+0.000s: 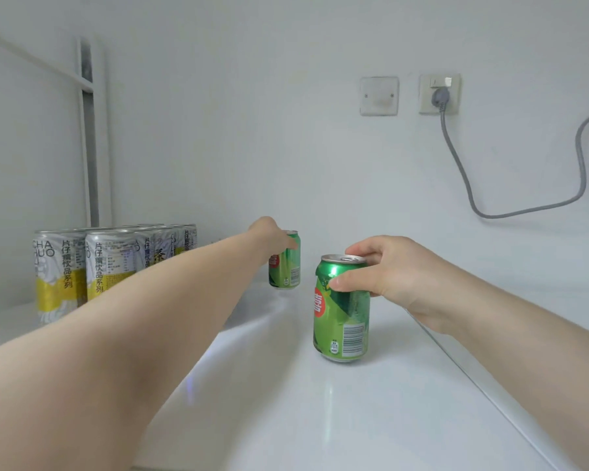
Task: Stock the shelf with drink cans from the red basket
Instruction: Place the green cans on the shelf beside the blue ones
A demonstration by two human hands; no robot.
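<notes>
On the white shelf (371, 419) I see a block of tall silver and yellow cans (109, 263) at the left, partly covered by the left forearm. Near the middle, the right hand (388, 273) grasps the near green can (342, 321) around its top; the can shows a red round logo and a barcode. Further back, the left hand (269, 236) wraps the far green can (288, 270) and hides its upper part. I cannot tell if its base touches the shelf.

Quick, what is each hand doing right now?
The left hand holds the far green can.
The right hand holds the near green can near its top.
</notes>
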